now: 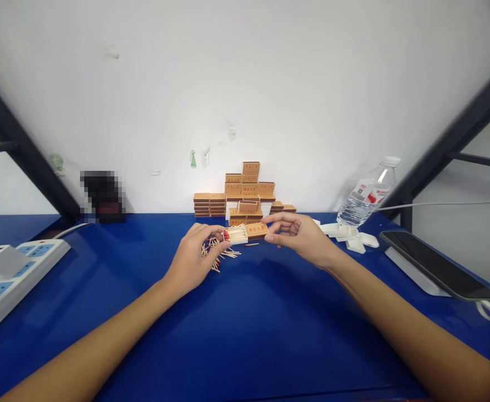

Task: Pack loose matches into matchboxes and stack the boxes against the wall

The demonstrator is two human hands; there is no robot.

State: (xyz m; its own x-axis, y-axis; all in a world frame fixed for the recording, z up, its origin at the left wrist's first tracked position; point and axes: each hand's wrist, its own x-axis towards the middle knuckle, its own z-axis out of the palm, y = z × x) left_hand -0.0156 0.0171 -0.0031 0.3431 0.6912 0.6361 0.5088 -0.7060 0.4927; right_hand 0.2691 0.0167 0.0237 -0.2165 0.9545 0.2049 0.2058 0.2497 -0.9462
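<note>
My left hand [196, 249] pinches the white inner tray [237, 235] of a matchbox, which is filled with red-tipped matches. The tray sticks out to the left of its orange-yellow sleeve [256, 230]. At the sleeve's right end, my right hand [297, 234] grips it between thumb and fingers. Loose matches [230, 253] lie in a heap on the blue table beneath and beside my left hand. One single match [252, 244] lies below the box. Just behind stand stacked matchboxes [250, 188], piled in steps against the wall.
White empty-looking trays [340, 231] lie right of my right hand, with a tilted water bottle [368, 192] behind them. A phone [437, 264] rests on a stand at the right. At the left edge sits a power strip [22, 273]. A pixelated dark object [103, 195] stands by the wall.
</note>
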